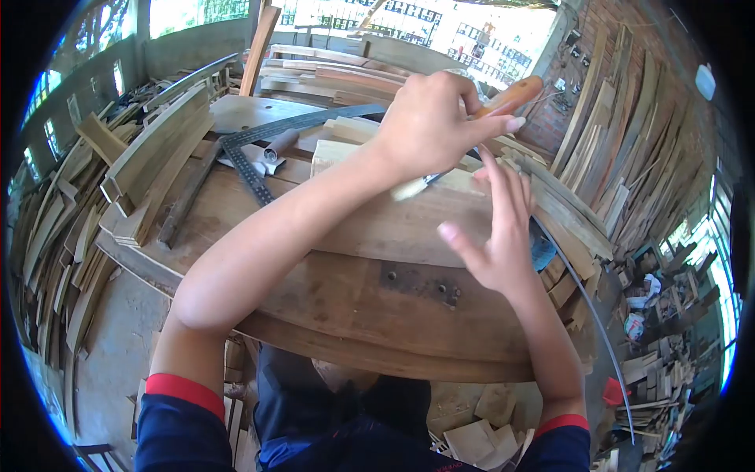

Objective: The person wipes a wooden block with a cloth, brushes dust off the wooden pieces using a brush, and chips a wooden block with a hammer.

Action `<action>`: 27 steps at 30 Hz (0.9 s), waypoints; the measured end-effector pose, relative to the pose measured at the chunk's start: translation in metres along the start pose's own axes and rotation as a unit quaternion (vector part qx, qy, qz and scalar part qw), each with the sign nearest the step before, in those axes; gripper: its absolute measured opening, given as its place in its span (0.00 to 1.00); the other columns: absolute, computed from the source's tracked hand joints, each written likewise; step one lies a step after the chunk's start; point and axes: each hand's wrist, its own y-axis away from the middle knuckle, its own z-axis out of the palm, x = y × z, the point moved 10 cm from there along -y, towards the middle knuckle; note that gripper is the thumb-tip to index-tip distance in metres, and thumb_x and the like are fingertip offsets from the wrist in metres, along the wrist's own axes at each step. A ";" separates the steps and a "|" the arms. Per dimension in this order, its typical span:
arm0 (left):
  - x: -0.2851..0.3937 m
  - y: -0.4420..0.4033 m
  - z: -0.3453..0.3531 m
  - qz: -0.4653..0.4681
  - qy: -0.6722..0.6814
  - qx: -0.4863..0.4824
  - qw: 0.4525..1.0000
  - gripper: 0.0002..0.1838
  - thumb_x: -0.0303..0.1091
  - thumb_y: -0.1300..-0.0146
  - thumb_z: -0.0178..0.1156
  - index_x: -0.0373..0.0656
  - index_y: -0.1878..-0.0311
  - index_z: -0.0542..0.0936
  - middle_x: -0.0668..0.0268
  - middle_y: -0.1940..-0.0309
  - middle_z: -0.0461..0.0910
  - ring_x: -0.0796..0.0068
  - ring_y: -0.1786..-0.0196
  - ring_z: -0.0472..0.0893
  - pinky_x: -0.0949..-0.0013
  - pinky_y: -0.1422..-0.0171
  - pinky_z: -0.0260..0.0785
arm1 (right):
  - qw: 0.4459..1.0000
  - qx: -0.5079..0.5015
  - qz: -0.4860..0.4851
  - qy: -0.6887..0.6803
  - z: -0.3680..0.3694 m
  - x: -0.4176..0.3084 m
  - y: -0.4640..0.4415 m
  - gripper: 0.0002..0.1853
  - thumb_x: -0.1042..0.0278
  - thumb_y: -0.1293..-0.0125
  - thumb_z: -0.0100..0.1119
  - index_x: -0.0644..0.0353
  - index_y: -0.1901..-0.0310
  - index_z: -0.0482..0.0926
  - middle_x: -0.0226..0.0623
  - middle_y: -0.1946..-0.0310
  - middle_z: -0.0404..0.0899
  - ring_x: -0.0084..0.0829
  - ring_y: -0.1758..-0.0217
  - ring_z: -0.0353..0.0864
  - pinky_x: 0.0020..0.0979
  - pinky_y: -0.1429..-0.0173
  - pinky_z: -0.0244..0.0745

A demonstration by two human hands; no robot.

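Currently L hand [429,118] clamped on wood-handled tool [521,92]; R hand [507,228] unclenched, nr it.

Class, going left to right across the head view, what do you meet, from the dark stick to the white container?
Dark stick, grey roll, left hand, curved strip, white container.

The left elbow [203,303] bends out to the side, and the left forearm [291,224] slants across the front to the left hand [429,118], its fingers curled in a grip and thumb [499,126] stretched straight. The right forearm [553,338] rises steeply to the right hand [510,240], which is lower, spread, fingers upward, thumb angled inward.
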 end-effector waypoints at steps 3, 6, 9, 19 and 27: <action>0.004 0.002 0.002 -0.019 0.010 -0.024 0.999 0.30 0.58 0.38 0.74 0.36 0.75 0.82 0.65 0.87 0.76 0.76 0.82 0.76 0.68 0.75 0.65 | 0.990 0.057 0.053 -0.118 0.004 0.024 -0.013 0.39 0.37 0.26 0.55 0.68 0.32 0.72 0.45 0.54 0.78 0.43 0.49 0.75 0.44 0.37 0.64; 0.011 0.004 0.002 0.016 0.004 -0.005 1.000 0.29 0.57 0.36 0.72 0.36 0.75 0.82 0.65 0.87 0.76 0.75 0.82 0.75 0.68 0.75 0.65 | 0.933 0.104 0.162 -0.305 -0.008 0.034 -0.039 0.34 0.40 0.20 0.47 0.72 0.42 0.78 0.43 0.61 0.81 0.38 0.56 0.79 0.37 0.45 0.70; 0.016 0.006 0.005 0.035 0.024 0.000 0.999 0.27 0.55 0.32 0.69 0.36 0.71 0.82 0.63 0.86 0.77 0.73 0.83 0.76 0.67 0.75 0.66 | 0.887 0.139 0.176 -0.403 -0.003 0.063 -0.064 0.31 0.43 0.19 0.47 0.71 0.50 0.80 0.39 0.65 0.82 0.30 0.61 0.80 0.32 0.53 0.73; 0.014 0.037 0.004 0.096 -0.187 -0.160 0.965 0.32 0.64 0.26 0.57 0.36 0.55 0.84 0.55 0.78 0.83 0.66 0.72 0.85 0.62 0.63 0.74 | 0.974 0.039 0.197 0.108 -0.073 0.109 -0.074 0.23 0.56 0.23 0.48 0.70 0.65 0.81 0.57 0.76 0.81 0.56 0.66 0.86 0.50 0.55 0.80; 0.019 0.060 -0.010 0.102 -0.392 -0.182 0.896 0.40 0.76 0.39 0.63 0.38 0.68 0.83 0.68 0.89 0.70 0.72 0.81 0.75 0.65 0.70 0.68 | 0.992 -0.027 -0.003 0.124 -0.012 0.019 -0.106 0.23 0.65 0.20 0.44 0.68 0.71 0.82 0.47 0.84 0.81 0.39 0.81 0.84 0.38 0.72 0.82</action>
